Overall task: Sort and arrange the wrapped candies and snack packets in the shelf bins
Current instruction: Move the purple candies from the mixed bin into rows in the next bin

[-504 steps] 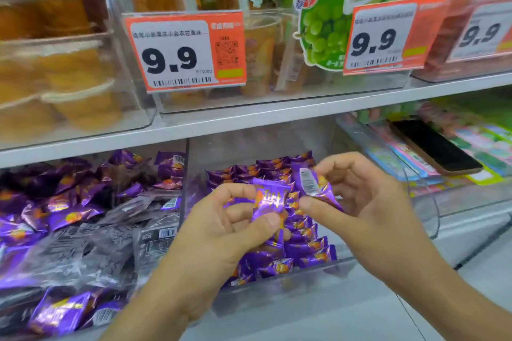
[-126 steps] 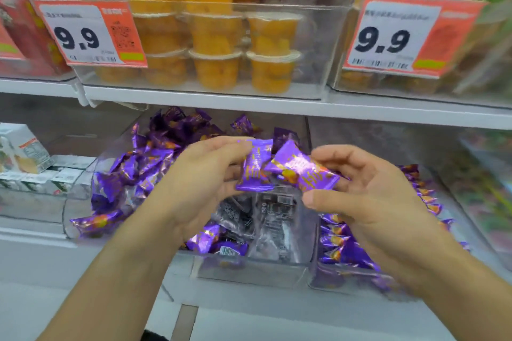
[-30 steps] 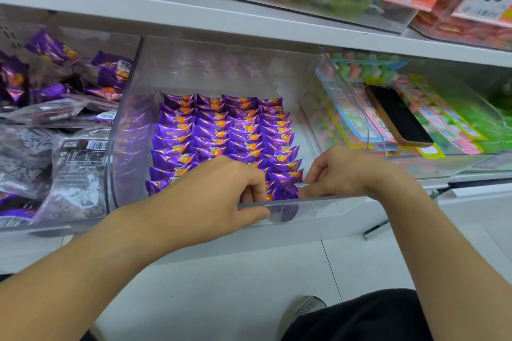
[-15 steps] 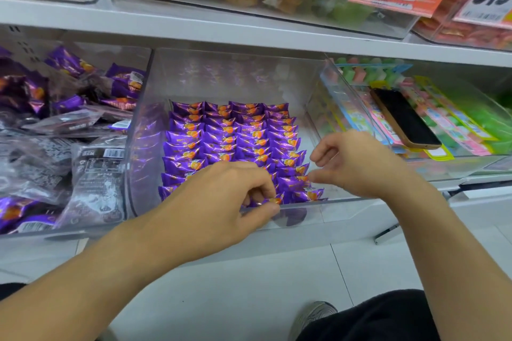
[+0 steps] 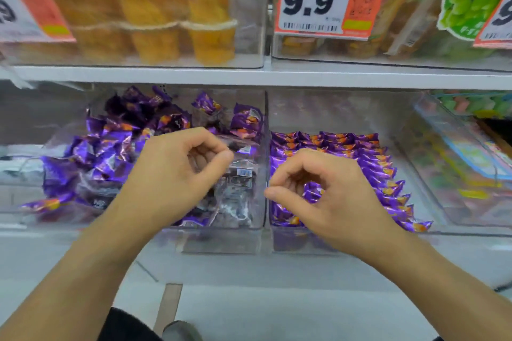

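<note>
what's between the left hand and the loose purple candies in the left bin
Nothing visible blocks it. The left hand hovers empty over the open-topped left bin; the loose candies lie just to its left, with grey packets under its fingers.

There is only one view, from a camera on the person's head. It looks forward and down, close to the shelf point(image 5: 277, 75), with the floor point(image 5: 277, 307) at the near edge.
</note>
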